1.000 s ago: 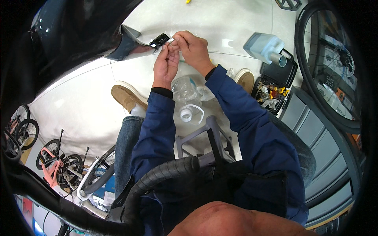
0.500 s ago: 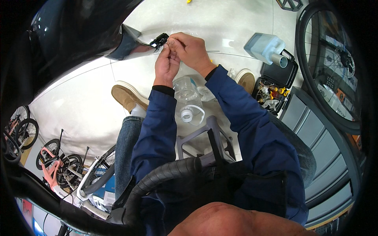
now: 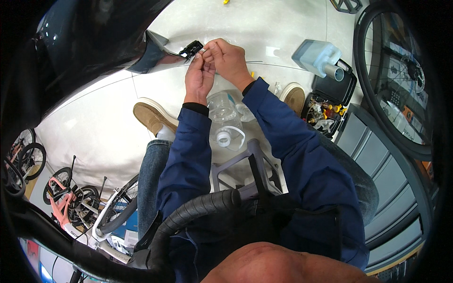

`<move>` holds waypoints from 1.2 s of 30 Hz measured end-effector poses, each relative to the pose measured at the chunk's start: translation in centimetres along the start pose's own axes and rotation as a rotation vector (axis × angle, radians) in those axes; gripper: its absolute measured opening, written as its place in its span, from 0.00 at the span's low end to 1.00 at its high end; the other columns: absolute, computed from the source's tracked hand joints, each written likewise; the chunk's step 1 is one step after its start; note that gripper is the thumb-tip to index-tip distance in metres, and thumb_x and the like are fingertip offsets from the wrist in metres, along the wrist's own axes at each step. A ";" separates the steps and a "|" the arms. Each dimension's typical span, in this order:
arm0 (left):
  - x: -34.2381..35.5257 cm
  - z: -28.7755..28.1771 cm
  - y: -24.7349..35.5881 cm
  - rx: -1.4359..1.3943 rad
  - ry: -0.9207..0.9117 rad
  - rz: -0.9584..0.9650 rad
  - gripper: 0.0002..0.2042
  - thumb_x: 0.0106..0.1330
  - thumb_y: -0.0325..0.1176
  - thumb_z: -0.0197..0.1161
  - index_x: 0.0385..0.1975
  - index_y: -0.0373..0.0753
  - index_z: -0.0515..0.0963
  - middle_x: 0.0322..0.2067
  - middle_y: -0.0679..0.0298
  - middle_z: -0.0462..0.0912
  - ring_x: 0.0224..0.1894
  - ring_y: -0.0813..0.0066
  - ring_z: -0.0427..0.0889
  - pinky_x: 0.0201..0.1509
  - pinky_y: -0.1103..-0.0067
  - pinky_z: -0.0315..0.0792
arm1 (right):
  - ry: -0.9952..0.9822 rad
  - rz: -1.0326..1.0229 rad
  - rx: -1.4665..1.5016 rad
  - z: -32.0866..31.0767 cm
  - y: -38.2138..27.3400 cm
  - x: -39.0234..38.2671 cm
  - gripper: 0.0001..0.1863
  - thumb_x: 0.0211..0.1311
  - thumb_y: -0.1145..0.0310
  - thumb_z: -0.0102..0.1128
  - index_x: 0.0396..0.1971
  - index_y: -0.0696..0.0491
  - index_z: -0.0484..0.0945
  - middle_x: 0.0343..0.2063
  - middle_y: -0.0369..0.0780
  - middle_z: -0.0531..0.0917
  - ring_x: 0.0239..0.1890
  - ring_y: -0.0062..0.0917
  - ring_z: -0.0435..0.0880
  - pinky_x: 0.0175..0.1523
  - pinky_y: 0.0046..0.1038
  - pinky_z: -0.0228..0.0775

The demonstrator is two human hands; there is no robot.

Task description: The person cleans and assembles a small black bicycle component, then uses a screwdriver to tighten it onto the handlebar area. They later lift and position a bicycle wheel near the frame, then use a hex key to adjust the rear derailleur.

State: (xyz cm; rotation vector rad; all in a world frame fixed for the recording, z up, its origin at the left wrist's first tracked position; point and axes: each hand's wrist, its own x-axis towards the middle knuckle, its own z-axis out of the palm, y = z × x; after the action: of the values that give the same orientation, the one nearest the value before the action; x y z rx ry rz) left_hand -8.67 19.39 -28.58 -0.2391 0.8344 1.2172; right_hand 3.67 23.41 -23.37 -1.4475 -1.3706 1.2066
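A small black bike part, which looks like a brake caliper, sits at the end of the dark, glossy bike frame. Just right of it, the fingertips of both hands meet in a pinch. My left hand is closed from below, thumb up by the part's edge. From the right, my right hand closes thumb and forefinger round something tiny and light; fingers hide most of it. A thin dark line shows just beyond the right hand.
Below my hands stands a clear plastic jug, near a grey stool-like frame. To the right are a bluish container, an open toolbox and a wheel. A taped handlebar crosses close to me; bikes stand left.
My right fingertips have shifted slightly away from the black part, showing a bit of the small light thing. The right forearm has moved slightly left; my left hand stays nearly in place.
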 end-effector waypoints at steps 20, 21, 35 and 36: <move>-2.4 -0.1 1.1 0.360 0.174 -0.071 0.13 0.79 0.36 0.57 0.56 0.37 0.78 0.44 0.66 0.84 0.45 0.76 0.82 0.56 0.75 0.80 | 0.043 0.404 0.307 -0.8 2.7 0.2 0.16 0.78 0.62 0.53 0.39 0.58 0.84 0.26 0.39 0.89 0.27 0.20 0.87 0.37 0.24 0.82; -3.1 -0.4 1.2 0.404 0.210 -0.056 0.14 0.78 0.36 0.59 0.57 0.37 0.78 0.44 0.66 0.84 0.45 0.76 0.82 0.56 0.75 0.80 | 0.049 0.389 0.228 -1.3 3.1 0.2 0.17 0.77 0.60 0.53 0.39 0.57 0.84 0.27 0.41 0.88 0.28 0.27 0.88 0.37 0.30 0.82; -11.8 -10.1 2.2 0.645 0.408 0.573 0.06 0.73 0.30 0.62 0.32 0.42 0.75 0.28 0.67 0.78 0.30 0.77 0.77 0.33 0.78 0.73 | -0.194 0.185 -0.999 -15.1 6.3 -4.6 0.18 0.64 0.55 0.65 0.41 0.56 0.82 0.36 0.50 0.88 0.44 0.46 0.88 0.49 0.45 0.81; -12.1 -11.3 1.8 0.852 0.473 0.635 0.05 0.71 0.30 0.63 0.32 0.40 0.75 0.30 0.66 0.78 0.33 0.75 0.77 0.38 0.76 0.73 | -0.160 0.244 -0.992 -15.5 5.9 -5.1 0.19 0.63 0.55 0.66 0.43 0.57 0.81 0.38 0.51 0.88 0.45 0.47 0.88 0.50 0.46 0.81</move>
State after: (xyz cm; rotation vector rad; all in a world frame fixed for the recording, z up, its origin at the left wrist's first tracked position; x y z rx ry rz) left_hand -16.40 4.67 -27.72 0.4901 1.8575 1.2749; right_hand 20.30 18.75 -24.81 -2.2663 -2.1028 0.7880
